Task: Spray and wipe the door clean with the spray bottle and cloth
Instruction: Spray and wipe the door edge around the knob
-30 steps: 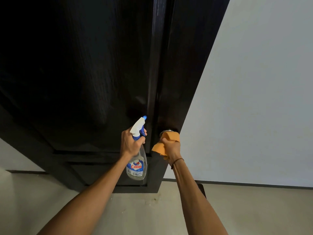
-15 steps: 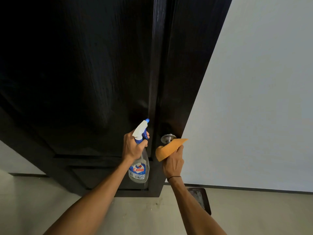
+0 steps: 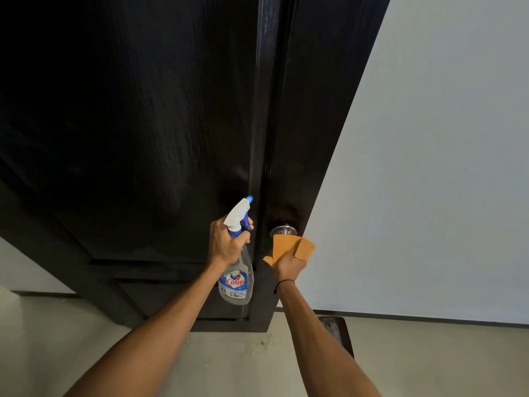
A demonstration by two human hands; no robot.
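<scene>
We stand close under the dark door (image 3: 148,124), which fills most of the view and rises away from us; its long axis runs up and slightly left, with a raised vertical strip near the right edge and a pale wall (image 3: 429,167) beyond it. The floor (image 3: 57,339) shows below.

Next in size come our 2 forearms. Our left hand (image 3: 226,243) is wrapped around the neck of the spray bottle (image 3: 237,277), a finger curled over the blue trigger, nozzle aimed up and forward at the panel just left of the vertical strip. The bottle hangs below the fist, body tilted toward us. Our right hand (image 3: 289,266) pinches the orange cloth (image 3: 286,246), folded and held up just beside the metal door knob (image 3: 283,231); we cannot tell whether cloth and knob touch.

For the coming move, we judge the nozzle already faces the door surface ahead and above, so the left hand is nearer for spraying, while the cloth waits to its right, near the knob.

The bottle's label reads "Colin" in red on blue; smaller print below is illegible.
</scene>
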